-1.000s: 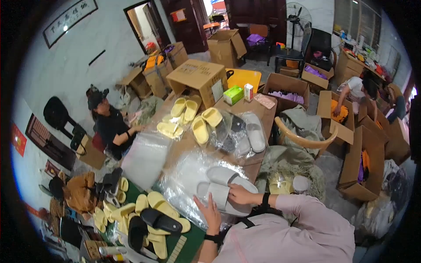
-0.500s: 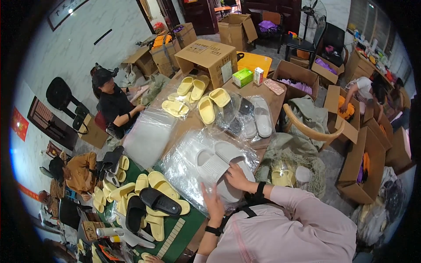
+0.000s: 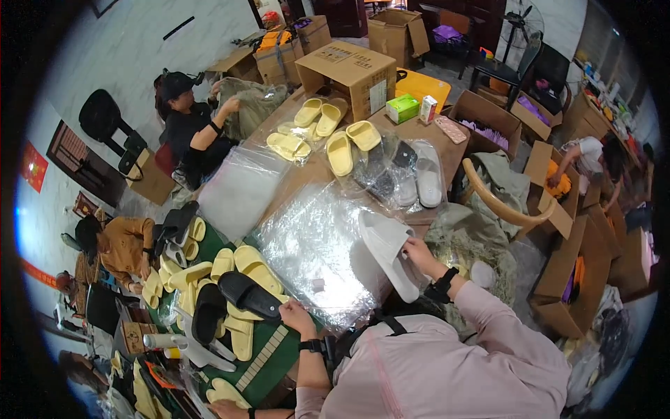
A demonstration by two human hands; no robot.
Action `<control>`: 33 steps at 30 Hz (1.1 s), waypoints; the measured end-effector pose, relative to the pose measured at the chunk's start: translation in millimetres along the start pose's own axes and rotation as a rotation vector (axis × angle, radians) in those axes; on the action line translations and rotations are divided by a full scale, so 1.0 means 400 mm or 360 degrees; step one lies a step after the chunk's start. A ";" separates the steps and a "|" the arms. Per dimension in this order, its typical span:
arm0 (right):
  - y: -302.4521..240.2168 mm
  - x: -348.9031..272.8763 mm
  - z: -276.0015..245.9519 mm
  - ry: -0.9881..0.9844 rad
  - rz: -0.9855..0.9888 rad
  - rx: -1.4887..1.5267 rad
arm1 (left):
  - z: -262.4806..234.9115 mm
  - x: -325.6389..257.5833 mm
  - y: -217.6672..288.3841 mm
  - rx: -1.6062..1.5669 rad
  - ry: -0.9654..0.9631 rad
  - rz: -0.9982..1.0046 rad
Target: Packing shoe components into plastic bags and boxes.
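Observation:
My right hand (image 3: 423, 258) grips a pair of light grey slippers (image 3: 386, 244), tilted over the right edge of the plastic. The two slippers overlap, so part of one is hidden. My left hand (image 3: 298, 318) has its fingers curled at the end of a black slipper (image 3: 249, 294), which lies on yellow slippers (image 3: 259, 269). Between my hands, a shiny clear plastic bag (image 3: 314, 244) is spread on the table, with a small pale piece (image 3: 318, 285) on it.
Bagged yellow slippers (image 3: 340, 152) and bagged grey slippers (image 3: 428, 178) lie farther back, before a cardboard box (image 3: 349, 66). A wooden chair back (image 3: 499, 202) stands right. Co-workers sit at left; another person's hand (image 3: 223, 410) is at lower left.
My right hand has lifted the grey slippers off the plastic and moved right. My left hand has gone from beside them to the black slipper. The co-worker at far left has raised the greenish cloth.

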State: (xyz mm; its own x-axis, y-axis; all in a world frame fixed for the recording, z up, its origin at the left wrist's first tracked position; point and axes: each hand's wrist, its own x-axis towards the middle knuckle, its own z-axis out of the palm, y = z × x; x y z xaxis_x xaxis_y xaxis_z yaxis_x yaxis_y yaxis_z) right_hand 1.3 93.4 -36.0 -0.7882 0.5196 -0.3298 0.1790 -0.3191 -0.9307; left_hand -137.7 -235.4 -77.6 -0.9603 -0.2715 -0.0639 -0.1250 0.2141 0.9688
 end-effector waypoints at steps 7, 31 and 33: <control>0.060 0.007 -0.055 0.0183 0.0068 -0.0095 | 0.021 -0.036 0.037 0.0867 -0.0176 0.0037; 0.090 -0.108 -0.121 0.0596 0.0165 -0.0103 | 0.183 -0.108 -0.029 -0.0014 -0.1515 -0.0978; 0.041 -0.146 -0.091 0.0679 0.0172 -0.0164 | 0.222 -0.126 -0.019 0.0435 -0.1446 -0.0679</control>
State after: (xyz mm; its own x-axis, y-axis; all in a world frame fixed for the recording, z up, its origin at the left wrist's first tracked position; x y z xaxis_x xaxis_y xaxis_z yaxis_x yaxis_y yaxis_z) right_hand 71.9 86.8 -37.6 -0.4524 0.7747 -0.4417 0.3215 -0.3203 -0.8911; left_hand -110.4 -140.0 -103.0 -0.6348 0.4102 -0.6548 -0.4418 0.5026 0.7431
